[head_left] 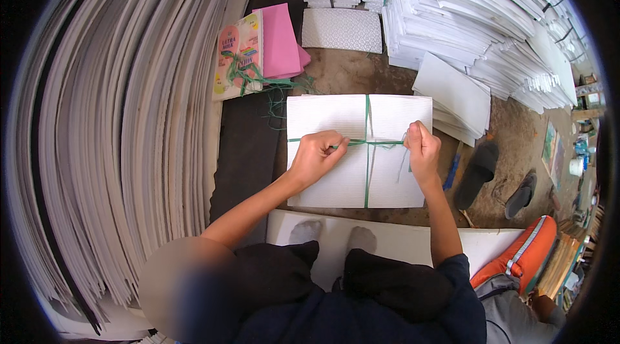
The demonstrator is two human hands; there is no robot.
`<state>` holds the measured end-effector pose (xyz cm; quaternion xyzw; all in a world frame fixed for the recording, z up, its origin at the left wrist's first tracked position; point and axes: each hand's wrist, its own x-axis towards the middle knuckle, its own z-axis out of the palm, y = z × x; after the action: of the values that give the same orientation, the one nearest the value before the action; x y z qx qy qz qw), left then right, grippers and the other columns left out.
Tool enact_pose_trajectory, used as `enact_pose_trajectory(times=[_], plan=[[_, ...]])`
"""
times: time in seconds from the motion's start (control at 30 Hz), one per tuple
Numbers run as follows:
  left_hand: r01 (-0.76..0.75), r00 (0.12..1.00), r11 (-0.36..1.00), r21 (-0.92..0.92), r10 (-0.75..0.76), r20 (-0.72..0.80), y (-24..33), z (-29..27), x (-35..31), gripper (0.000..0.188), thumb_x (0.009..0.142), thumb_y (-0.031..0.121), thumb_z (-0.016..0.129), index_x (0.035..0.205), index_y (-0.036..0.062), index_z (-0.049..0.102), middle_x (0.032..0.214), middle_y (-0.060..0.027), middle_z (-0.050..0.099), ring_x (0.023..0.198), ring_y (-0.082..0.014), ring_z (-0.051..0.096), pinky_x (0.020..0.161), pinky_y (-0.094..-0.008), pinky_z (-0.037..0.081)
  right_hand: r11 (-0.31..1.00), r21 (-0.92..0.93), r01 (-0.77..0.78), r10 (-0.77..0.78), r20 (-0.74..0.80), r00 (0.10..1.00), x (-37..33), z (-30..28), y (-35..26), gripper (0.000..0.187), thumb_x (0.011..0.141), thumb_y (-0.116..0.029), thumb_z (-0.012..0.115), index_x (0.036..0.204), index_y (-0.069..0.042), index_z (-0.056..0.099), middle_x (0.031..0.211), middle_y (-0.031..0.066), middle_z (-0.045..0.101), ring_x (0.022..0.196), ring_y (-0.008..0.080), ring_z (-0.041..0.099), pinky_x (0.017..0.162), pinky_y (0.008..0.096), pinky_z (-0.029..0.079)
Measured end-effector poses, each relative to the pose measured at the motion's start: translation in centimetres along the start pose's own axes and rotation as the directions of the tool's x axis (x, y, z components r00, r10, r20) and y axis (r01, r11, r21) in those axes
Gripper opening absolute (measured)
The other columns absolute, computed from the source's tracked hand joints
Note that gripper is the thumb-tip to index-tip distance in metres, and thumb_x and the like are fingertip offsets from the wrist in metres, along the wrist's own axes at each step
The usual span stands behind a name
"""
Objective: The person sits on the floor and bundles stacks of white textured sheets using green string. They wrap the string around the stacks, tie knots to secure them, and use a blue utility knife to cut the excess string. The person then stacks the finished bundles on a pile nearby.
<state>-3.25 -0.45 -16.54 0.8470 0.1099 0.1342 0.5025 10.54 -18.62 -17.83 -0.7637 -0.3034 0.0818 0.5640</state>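
A stack of white ribbed sheets (329, 182) lies in front of me, with green string (367, 176) crossed over its top both ways. My left hand (320, 155) is closed on one end of the string, left of the crossing. On the other side my right hand (423, 150) grips the opposite end in a fist. Between the two fists the string runs nearly straight through the crossing point. A loose tail hangs below my right hand. Both hands are just over the top sheet; whether they touch it I cannot tell.
Tall rows of grey-white sheets (129, 118) stand at left. Pink sheets (279, 40), a printed carton sheet (239, 53) and tangled green string (278, 89) lie beyond. White stacks (445, 14) rise at the back right. Dark slippers (478, 176) and a person in orange (523, 250) are at right.
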Motion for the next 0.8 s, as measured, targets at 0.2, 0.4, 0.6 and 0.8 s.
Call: enact_pose_trajectory(times=[0.2, 0.4, 0.6, 0.8], plan=[[0.074, 0.993, 0.932, -0.354, -0.103, -0.062, 1.0, 0.0, 0.0, 0.016, 0.088, 0.013, 0.045, 0.080, -0.0009, 0.050, 0.066, -0.0122, 0.049, 0.055, -0.0161, 0.047, 0.056, -0.0269, 0.041, 0.860, 0.423, -0.287, 0.153, 0.323, 0.934, -1.7, -3.0, -3.9, 0.033, 0.094, -0.014, 0.034, 0.062, -0.005, 0.039, 0.055, 0.0009, 0.036, 0.053, 0.0103, 0.038, 0.076, 0.0361, 0.046], [-0.133, 0.978, 0.991, -0.007, 0.132, 0.163, 3.9, 3.0, 0.0, 0.020, 0.090, 0.014, 0.042, 0.088, -0.0025, 0.053, 0.083, -0.0103, 0.061, 0.081, -0.0173, 0.060, 0.073, -0.0272, 0.044, 0.895, 0.395, -0.206, -0.041, 0.533, 0.845, 0.4, -2.7, -9.0, 0.033, 0.094, -0.022, 0.034, 0.069, -0.002, 0.043, 0.069, 0.0075, 0.048, 0.066, 0.0149, 0.049, 0.089, 0.0370, 0.040], [0.042, 0.999, 0.933, -0.359, -0.039, 0.016, 1.8, 2.8, -0.6, 0.024, 0.092, 0.021, 0.040, 0.087, 0.0004, 0.052, 0.075, -0.0048, 0.058, 0.058, -0.0121, 0.050, 0.054, -0.0263, 0.041, 0.991, -0.110, -0.076, 0.087, 0.096, 0.992, 7.9, -1.3, -4.4, 0.034, 0.092, -0.029, 0.040, 0.107, 0.000, 0.051, 0.101, 0.0124, 0.050, 0.090, 0.0201, 0.050, 0.088, 0.0294, 0.037], [0.429, 0.904, 0.670, -0.606, -0.320, 0.285, 2.2, -0.2, -0.2, 0.026, 0.093, 0.029, 0.037, 0.086, 0.0111, 0.054, 0.077, 0.0051, 0.052, 0.052, -0.0022, 0.028, 0.047, -0.0180, 0.023, 0.986, 0.057, 0.154, -0.161, 0.138, 0.977, 3.1, -0.6, -3.1, 0.026, 0.082, -0.008, 0.054, 0.108, -0.005, 0.051, 0.120, 0.0093, 0.048, 0.104, 0.0230, 0.047, 0.087, 0.0363, 0.038]])
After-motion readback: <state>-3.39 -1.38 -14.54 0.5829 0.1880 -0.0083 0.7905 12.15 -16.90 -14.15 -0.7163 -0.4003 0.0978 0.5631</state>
